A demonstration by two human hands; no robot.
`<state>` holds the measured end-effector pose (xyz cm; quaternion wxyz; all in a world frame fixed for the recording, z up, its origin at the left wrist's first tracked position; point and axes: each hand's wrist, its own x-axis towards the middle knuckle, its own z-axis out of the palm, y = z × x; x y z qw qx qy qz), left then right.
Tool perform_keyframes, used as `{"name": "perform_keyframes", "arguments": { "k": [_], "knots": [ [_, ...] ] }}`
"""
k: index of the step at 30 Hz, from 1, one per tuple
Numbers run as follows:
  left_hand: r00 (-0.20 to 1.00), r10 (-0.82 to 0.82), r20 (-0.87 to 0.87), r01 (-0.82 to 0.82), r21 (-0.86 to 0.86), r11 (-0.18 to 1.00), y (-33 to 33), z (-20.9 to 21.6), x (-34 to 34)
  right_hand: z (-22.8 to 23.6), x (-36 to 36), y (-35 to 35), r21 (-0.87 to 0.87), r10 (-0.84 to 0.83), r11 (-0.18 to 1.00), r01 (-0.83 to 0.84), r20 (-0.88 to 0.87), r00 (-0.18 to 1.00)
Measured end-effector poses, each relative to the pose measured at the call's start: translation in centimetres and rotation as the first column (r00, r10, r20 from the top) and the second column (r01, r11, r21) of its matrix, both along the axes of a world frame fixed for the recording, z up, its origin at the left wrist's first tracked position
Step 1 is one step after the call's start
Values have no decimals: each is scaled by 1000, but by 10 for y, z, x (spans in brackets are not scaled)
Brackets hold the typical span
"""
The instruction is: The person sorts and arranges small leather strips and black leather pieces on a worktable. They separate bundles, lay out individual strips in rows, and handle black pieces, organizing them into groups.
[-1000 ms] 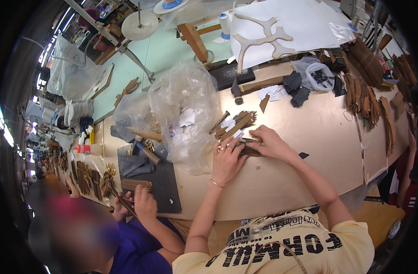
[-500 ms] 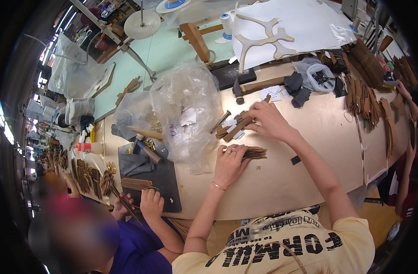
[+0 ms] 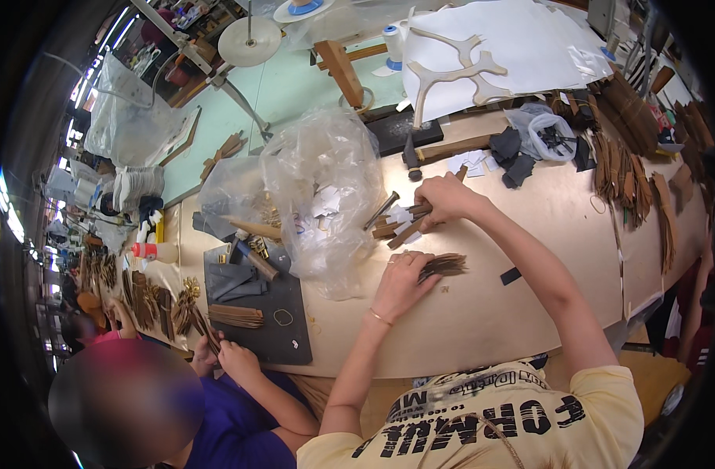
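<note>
My left hand (image 3: 403,283) rests on the bench, its fingers closed around the left end of a stack of thin brown strips (image 3: 449,265) that fans out to the right. Farther off, my right hand (image 3: 447,202) bends down over a small pile of brown strips (image 3: 405,233), fingers closed on a brown strip; the fingertips are partly hidden. White paper pieces (image 3: 408,238) lie among that pile. Beside it is a short dark metal rod (image 3: 383,209). A clear plastic bag (image 3: 318,195) holding white scraps stands left of the pile.
A hammer (image 3: 412,159) lies beyond my right hand, with black scraps (image 3: 517,162) and a bag (image 3: 548,134) to its right. Brown strip bundles (image 3: 619,172) line the right side. A co-worker's hands (image 3: 231,358) hold strips near a black mat (image 3: 283,336) at left.
My right hand has drawn slightly left and down onto the strip pile. My left hand has shifted slightly right with its stack. The co-worker's hands have come together on the strips.
</note>
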<state>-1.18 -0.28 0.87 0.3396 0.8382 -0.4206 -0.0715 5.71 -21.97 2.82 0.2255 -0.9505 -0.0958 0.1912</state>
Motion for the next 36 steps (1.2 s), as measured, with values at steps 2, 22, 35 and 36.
{"name": "perform_keyframes", "arguments": {
  "k": [2,22,35,36],
  "knots": [
    [999,-30,17,30,13,999,-3,-2,-6,1,-20,0,70,-18,998,9,129,991],
    [990,47,137,-52,37,998,-2,0,-13,5,-99,-11,302,-98,953,30,215,972],
    [993,4,115,-15,98,995,-4,5,-8,-14,-110,-22,687,-450,642,339,-20,893],
    [992,2,122,-14,102,995,-4,5,-8,-14,-110,-27,691,-518,596,409,-58,854]
  ]
}}
